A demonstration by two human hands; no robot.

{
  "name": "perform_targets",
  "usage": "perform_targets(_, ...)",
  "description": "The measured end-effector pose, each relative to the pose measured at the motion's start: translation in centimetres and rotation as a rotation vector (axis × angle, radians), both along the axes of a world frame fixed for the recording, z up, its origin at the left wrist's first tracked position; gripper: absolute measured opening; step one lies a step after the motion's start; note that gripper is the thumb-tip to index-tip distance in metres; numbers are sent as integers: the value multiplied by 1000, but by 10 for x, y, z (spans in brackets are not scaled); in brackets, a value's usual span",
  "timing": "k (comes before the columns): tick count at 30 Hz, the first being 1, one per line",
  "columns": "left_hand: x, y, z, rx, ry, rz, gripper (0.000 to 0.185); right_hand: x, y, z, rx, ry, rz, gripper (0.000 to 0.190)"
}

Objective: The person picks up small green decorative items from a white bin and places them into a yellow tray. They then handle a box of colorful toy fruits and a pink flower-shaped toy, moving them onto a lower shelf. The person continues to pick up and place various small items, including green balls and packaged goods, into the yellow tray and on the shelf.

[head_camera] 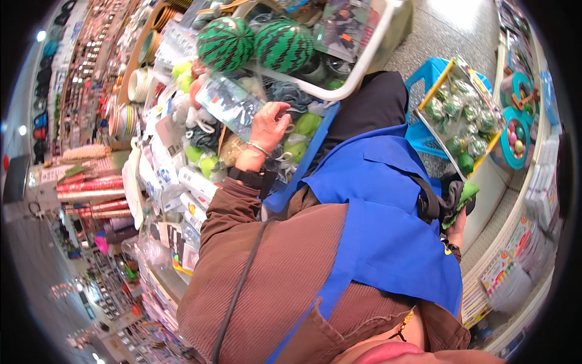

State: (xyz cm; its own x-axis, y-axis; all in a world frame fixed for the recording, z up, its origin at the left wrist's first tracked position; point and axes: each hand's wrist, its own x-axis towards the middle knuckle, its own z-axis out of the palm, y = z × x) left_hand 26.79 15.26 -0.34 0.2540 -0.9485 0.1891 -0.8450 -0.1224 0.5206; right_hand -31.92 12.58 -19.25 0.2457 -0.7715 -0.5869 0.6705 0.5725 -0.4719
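Observation:
My left hand (pixel 269 126), fingers curled and slightly apart, hovers over or rests on a clear plastic package (pixel 232 102) with an orange sticker; contact is hard to tell. Nothing shows between its fingers. Around it, mesh bath puffs (pixel 309 123) in green, grey and white fill a blue basket (pixel 291 186). Low at my right side, my right hand (pixel 457 227) is closed around a dark grey and green cloth (pixel 464 200), and part of that hand is hidden behind it.
A white-rimmed bin (pixel 338 93) holds two watermelon-patterned balls (pixel 284 45). On a blue plastic stool (pixel 420 82) a yellow-edged display box (pixel 448 132) contains several wrapped green balls. Stacked bowls (pixel 141 84) stand at the left. A shelf (pixel 495 236) curves along the right.

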Motion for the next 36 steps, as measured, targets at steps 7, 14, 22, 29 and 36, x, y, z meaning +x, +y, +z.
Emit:
perform_targets(7, 28, 67, 14, -382, -219, 505, 15, 3, -14, 15, 233, 303, 22, 51)
perform_targets(14, 155, 145, 34, -567, -111, 1071, 22, 16, -16, 23, 234, 404, -13, 51)
perform_targets(22, 173, 149, -11, -63, -265, 1294, 66, 18, -10, 25, 245, 462, -69, 51)
perform_targets(29, 179, 123, -1, -195, -318, 910, 44, 1, 1, 16, 209, 386, -13, 52)
perform_targets(36, 153, 63, 15, -492, -99, 841, 28, -6, -2, -9, 2, 22, 53, 53)
